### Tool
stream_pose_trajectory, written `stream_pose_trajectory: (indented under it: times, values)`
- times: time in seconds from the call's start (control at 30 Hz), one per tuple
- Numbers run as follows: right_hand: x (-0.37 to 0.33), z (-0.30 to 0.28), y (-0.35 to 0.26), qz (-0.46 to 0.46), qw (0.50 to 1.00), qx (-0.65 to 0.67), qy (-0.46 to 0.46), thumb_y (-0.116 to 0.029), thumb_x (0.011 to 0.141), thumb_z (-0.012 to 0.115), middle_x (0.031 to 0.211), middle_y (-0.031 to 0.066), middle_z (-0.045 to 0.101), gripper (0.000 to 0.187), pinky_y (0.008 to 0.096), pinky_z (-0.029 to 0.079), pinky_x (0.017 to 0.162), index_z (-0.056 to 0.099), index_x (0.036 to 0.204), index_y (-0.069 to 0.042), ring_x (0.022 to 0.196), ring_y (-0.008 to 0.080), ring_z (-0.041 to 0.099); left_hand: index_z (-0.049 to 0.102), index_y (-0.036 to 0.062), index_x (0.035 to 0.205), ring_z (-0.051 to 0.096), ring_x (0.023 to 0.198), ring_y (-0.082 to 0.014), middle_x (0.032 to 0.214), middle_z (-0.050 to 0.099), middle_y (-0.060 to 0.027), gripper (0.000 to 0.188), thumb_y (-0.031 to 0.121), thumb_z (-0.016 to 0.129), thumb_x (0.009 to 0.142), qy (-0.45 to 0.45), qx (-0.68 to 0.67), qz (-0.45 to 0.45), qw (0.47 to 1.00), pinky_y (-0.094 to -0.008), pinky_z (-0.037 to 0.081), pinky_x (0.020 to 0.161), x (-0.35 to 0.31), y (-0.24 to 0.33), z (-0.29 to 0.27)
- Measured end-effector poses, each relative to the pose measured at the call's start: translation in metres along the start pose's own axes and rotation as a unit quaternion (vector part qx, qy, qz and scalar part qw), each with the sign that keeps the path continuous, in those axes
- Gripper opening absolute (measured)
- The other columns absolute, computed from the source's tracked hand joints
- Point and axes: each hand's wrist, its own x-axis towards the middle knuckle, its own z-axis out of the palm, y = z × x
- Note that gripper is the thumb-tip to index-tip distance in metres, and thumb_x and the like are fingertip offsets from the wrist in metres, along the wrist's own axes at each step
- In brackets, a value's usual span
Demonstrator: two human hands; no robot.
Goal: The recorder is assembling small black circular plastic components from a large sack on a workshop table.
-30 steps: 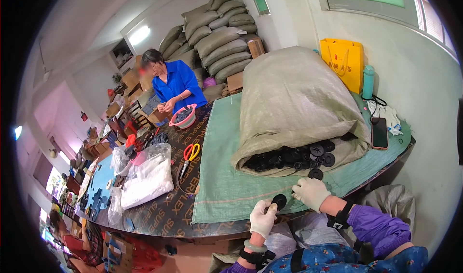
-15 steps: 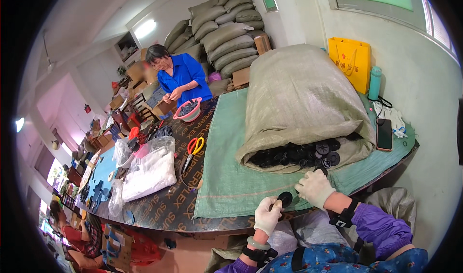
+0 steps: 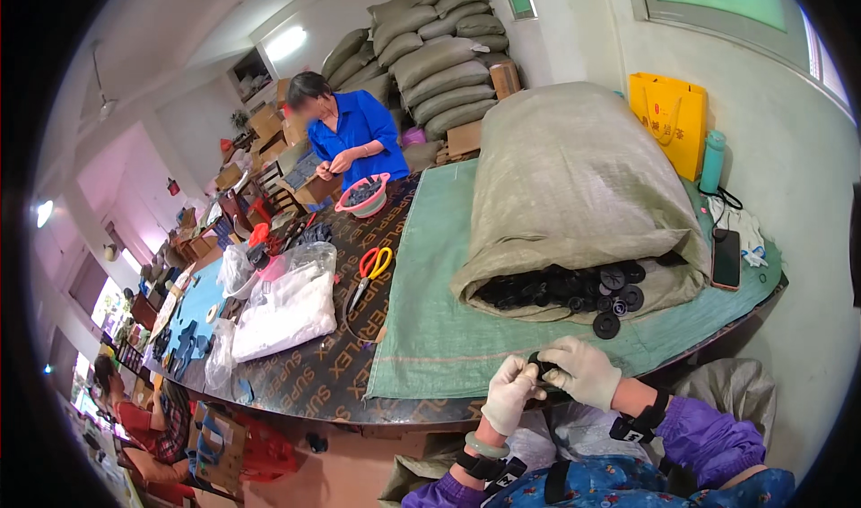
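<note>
My left hand [image 3: 508, 396], in a white glove, is closed on a black round disc [image 3: 541, 363] above the table's front edge. From the right, my gloved right hand [image 3: 583, 373] meets it, its fingers closed on the same disc and covering most of it. Beyond them lies a large woven sack [image 3: 574, 176] on its side, its mouth facing me. Many black round pieces [image 3: 574, 290] fill the opening, some spilling onto the green woven sheet [image 3: 430, 293]. One loose black disc [image 3: 606, 326] rests on the sheet in front of the sack.
Yellow-and-red-handled scissors [image 3: 369, 275], a white plastic-wrapped bundle [image 3: 285, 324] and a pink basin [image 3: 364, 208] are on the table's left part. A co-worker in blue [image 3: 359, 136] stands behind it. At right are a phone [image 3: 726, 259], a teal bottle [image 3: 713, 163] and a yellow bag [image 3: 668, 118].
My right hand has moved left from the sack's mouth to my left hand, letting go of a black piece there. Both hands now meet at the disc. The view has shifted slightly.
</note>
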Motion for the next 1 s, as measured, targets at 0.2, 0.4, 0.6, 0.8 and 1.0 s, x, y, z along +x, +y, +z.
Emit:
stream_pose_trajectory:
  times: [0.2,0.4,0.6,0.8,1.0]
  values:
    - [-0.005,-0.010,-0.004,-0.047,0.998,0.035,-0.013,-0.026,0.087,0.058,0.103,0.0131,0.059,0.027,0.0415,0.049,0.077,0.059,0.110,-0.011,0.093,0.0337,0.058,0.049,0.0049,0.119,0.055,0.071,-0.0114,0.090,0.056,-0.0047,0.027,0.014,0.054,0.094,-0.049,-0.072,-0.041,0.995,-0.0238,0.047,0.064,-0.015,0.017,0.024]
    - [-0.020,0.008,-0.007,0.144,0.935,0.324,0.025,-0.027,0.087,0.059,0.099,0.0132,0.059,0.028,0.0400,0.048,0.076,0.058,0.109,-0.009,0.087,0.0327,0.057,0.042,0.0026,0.132,0.056,0.075,-0.0119,0.107,0.056,-0.0084,0.055,0.022,0.067,0.088,-0.055,0.261,0.212,0.940,-0.0242,0.048,0.069,-0.008,-0.008,0.018]
    - [-0.019,-0.001,-0.011,0.001,0.997,0.050,0.064,-0.031,0.094,0.052,0.090,0.0097,0.060,0.028,0.0324,0.049,0.070,0.058,0.106,-0.006,0.081,0.0215,0.060,0.049,0.0040,0.128,0.058,0.091,-0.0206,0.112,0.056,-0.0095,0.057,0.024,0.073,0.080,-0.038,0.232,0.069,0.970,-0.0292,0.049,0.078,-0.018,0.007,0.016]
    - [-0.023,-0.010,-0.012,0.257,0.926,0.273,-0.035,-0.037,0.095,0.048,0.082,0.0145,0.061,0.033,0.0417,0.050,0.069,0.056,0.104,-0.007,0.075,0.0374,0.061,0.049,0.0021,0.128,0.057,0.095,-0.0179,0.115,0.055,-0.0094,0.060,0.029,0.073,0.080,-0.042,0.457,0.244,0.855,-0.0281,0.049,0.079,-0.017,0.008,0.030]
    - [-0.033,0.000,-0.003,0.180,0.973,0.145,-0.017,-0.044,0.094,0.046,0.096,0.0163,0.063,0.039,0.0424,0.049,0.075,0.057,0.109,-0.010,0.089,0.0370,0.061,0.043,0.0017,0.130,0.053,0.074,-0.0077,0.102,0.058,-0.0050,0.057,0.028,0.069,0.086,-0.044,0.372,0.270,0.887,-0.0222,0.046,0.067,-0.009,-0.003,0.029]
